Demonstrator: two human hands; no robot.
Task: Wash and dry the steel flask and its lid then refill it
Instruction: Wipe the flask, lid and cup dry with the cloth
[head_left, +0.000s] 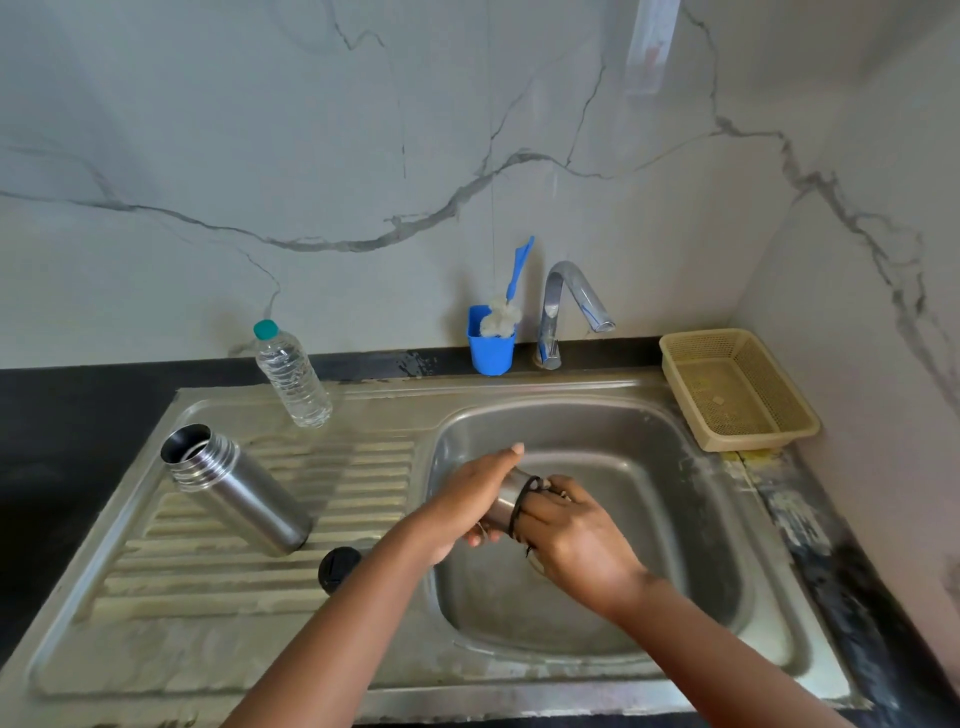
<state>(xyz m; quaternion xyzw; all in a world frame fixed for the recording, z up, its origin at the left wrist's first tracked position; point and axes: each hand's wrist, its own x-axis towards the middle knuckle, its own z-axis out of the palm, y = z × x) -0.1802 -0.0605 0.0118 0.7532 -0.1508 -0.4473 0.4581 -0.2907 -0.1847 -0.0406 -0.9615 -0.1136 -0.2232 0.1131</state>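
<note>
Over the sink basin (597, 441) your left hand (467, 499) and right hand (576, 530) both grip the steel lid (506, 501); left of the basin stands the open flask (234, 488).

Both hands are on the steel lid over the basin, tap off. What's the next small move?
Probably free the right hand and open the tap: no water runs, and the left hand already holds the steel lid over the sink, below the spout.

marble wall (311, 130) | black counter (62, 415) | steel sink (597, 415) | daylight
</note>
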